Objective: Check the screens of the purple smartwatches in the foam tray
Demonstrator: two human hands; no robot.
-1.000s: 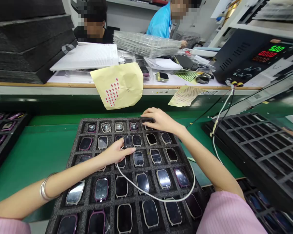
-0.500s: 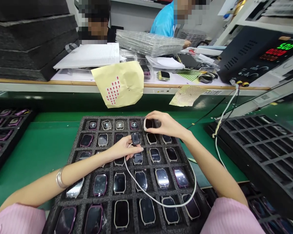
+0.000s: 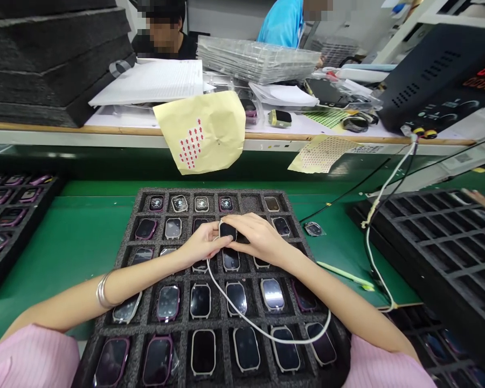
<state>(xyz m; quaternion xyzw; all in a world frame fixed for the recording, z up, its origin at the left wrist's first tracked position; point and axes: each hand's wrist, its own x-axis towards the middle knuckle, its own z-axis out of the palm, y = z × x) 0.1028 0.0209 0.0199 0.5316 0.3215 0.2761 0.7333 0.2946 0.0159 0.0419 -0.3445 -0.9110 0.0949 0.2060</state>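
Over the black foam tray (image 3: 248, 203), my two hands meet at one smartwatch (image 3: 227, 230) with a dark screen and pale case. My right hand (image 3: 262, 237) grips it from the right, fingers curled over its upper edge. From the other side, my left hand (image 3: 204, 242) is closed with the thumb on the watch's lower part. A white cable (image 3: 246, 319) runs out below my left hand and loops across the tray; the square charger at its end is hidden behind the watch. Several more watches, like the pale-framed one (image 3: 203, 352), lie in the tray's compartments.
Another foam tray of watches (image 3: 8, 218) stands at left, and slotted black trays (image 3: 440, 258) at right. A green stick-like tool (image 3: 345, 275) and a wrapped watch (image 3: 314, 229) lie on the green mat. Behind is a shelf with a power supply (image 3: 432, 86); two people are beyond.
My right hand has brought the watch from the back row down and left to the charger in my left hand. The watch now covers the charger. The camera view has shifted slightly.
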